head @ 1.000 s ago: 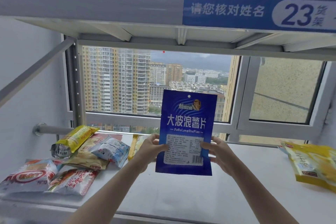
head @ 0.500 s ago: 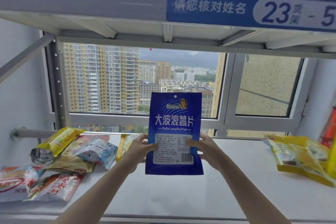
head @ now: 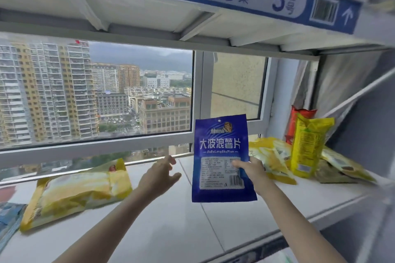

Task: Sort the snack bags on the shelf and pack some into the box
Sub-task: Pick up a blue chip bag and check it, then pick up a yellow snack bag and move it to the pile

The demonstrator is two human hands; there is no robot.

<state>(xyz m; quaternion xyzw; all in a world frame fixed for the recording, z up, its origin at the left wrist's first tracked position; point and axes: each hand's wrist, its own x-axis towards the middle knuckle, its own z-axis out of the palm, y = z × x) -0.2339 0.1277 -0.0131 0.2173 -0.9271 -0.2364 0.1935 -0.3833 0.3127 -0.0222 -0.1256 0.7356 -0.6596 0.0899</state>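
Note:
A blue snack bag (head: pixel 220 147) with white Chinese lettering hangs upright over the white shelf (head: pixel 175 220). My right hand (head: pixel 251 172) pinches its right edge, thumb on the label. My left hand (head: pixel 159 175) is off the bag, fingers loosely spread, a short way to its left. A large yellow bag (head: pixel 79 190) lies flat at the left. At the right stand and lie several yellow bags (head: pixel 307 147) with a red-orange bag (head: pixel 299 117) behind them. No box is in view.
A window frame (head: pixel 96 145) runs along the back of the shelf. The upper shelf (head: pixel 149 17) with its blue label strip hangs close overhead. A blue-grey packet (head: pixel 8 220) shows at the far left edge. A slanted brace (head: pixel 359 96) crosses at the right.
My view swung right toward the yellow bags. My left hand let go of the blue bag, which my right hand alone now holds, shifted to the right.

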